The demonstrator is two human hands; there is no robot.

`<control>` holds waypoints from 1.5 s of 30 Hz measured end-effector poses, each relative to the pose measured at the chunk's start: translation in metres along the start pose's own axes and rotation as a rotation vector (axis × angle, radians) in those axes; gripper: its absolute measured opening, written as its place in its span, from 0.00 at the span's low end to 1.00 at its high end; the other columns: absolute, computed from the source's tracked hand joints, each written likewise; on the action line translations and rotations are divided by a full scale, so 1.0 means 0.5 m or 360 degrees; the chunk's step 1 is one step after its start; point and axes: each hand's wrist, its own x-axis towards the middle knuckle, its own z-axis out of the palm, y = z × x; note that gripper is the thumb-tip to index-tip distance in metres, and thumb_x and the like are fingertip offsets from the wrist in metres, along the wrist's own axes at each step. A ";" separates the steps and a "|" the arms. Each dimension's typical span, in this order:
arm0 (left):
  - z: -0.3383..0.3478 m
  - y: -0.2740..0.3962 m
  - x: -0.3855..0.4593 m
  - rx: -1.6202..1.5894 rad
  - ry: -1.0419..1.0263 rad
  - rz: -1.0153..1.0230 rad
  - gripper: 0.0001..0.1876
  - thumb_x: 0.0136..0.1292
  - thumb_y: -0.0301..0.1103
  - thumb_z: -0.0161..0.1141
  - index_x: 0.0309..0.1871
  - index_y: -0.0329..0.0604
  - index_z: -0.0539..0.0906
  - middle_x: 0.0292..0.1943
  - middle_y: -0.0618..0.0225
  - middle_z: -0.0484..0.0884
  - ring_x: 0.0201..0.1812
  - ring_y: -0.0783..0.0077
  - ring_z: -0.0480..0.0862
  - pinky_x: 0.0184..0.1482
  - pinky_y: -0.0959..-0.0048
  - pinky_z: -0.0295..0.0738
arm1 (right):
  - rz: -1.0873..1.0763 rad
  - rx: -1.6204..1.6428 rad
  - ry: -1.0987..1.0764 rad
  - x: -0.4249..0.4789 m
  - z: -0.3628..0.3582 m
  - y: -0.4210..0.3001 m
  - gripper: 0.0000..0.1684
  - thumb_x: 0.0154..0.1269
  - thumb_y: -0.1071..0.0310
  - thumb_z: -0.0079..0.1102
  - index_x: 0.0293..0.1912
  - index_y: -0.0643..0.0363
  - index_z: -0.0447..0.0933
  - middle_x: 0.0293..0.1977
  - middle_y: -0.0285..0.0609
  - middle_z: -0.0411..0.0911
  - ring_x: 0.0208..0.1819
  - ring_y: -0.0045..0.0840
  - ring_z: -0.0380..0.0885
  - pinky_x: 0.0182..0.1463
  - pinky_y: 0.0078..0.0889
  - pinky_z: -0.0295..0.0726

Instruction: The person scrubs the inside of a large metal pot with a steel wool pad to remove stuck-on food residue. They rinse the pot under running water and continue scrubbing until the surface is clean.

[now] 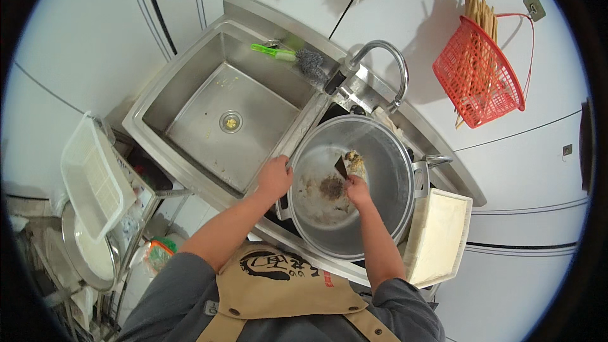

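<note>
A large round metal pot (327, 242) sits over the right basin of a stainless steel double sink. Inside it, my right hand (357, 192) grips a small dark scraper (341, 167), its flat blade tilted up. Brown burnt residue (331, 187) marks the pot's bottom, and yellowish-brown scraps (354, 161) lie just beyond the blade. My left hand (275, 178) rests at the pot's left rim, beside the divider between the basins; its fingertips are partly hidden, so its grip is unclear.
The left basin (199, 118) holds yellow bits around its drain. A green-handled scourer brush (285, 54) lies on the back ledge, left of the curved faucet (403, 66). A cream plastic tray (439, 237) leans right of the pot. A red basket (479, 80) of wooden chopsticks hangs on the wall.
</note>
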 end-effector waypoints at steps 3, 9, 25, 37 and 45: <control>-0.006 -0.003 -0.001 -0.0066 -0.0027 -0.0072 0.14 0.65 0.32 0.64 0.52 0.38 0.81 0.49 0.48 0.85 0.51 0.44 0.84 0.54 0.50 0.80 | 0.0188 0.0834 0.0036 0.014 -0.041 -0.176 0.25 0.76 0.66 0.51 0.69 0.62 0.74 0.43 0.46 0.84 0.42 0.27 0.81 0.50 0.31 0.80; 0.006 -0.021 0.023 -0.0284 0.0023 0.0067 0.13 0.62 0.31 0.66 0.49 0.37 0.82 0.44 0.47 0.85 0.47 0.42 0.85 0.50 0.51 0.79 | -0.0104 0.0935 0.0261 0.122 -0.057 -0.403 0.28 0.72 0.74 0.58 0.70 0.64 0.71 0.47 0.38 0.81 0.41 0.20 0.78 0.47 0.24 0.77; -0.105 -0.160 -0.099 -0.1356 0.0064 -0.0436 0.24 0.77 0.46 0.57 0.60 0.31 0.77 0.55 0.46 0.84 0.57 0.48 0.83 0.60 0.56 0.76 | -0.0617 0.0707 -0.0455 0.025 0.240 -0.631 0.26 0.72 0.77 0.57 0.67 0.67 0.72 0.54 0.47 0.82 0.50 0.32 0.83 0.56 0.33 0.82; -0.128 -0.432 -0.685 -0.1632 0.0785 -0.0724 0.18 0.77 0.46 0.59 0.54 0.38 0.80 0.39 0.70 0.83 0.38 0.76 0.78 0.41 0.71 0.76 | -0.1075 0.0186 -0.0553 -0.106 0.223 -0.746 0.27 0.68 0.58 0.68 0.62 0.60 0.79 0.40 0.49 0.86 0.42 0.35 0.84 0.50 0.39 0.81; 0.098 -0.667 -1.461 -0.0747 0.1198 -0.2400 0.27 0.65 0.50 0.63 0.54 0.32 0.85 0.55 0.39 0.85 0.55 0.38 0.84 0.59 0.49 0.79 | -0.1061 -0.0244 -0.0447 -0.026 0.314 -0.682 0.20 0.76 0.59 0.52 0.44 0.70 0.79 0.28 0.55 0.81 0.27 0.41 0.80 0.33 0.47 0.79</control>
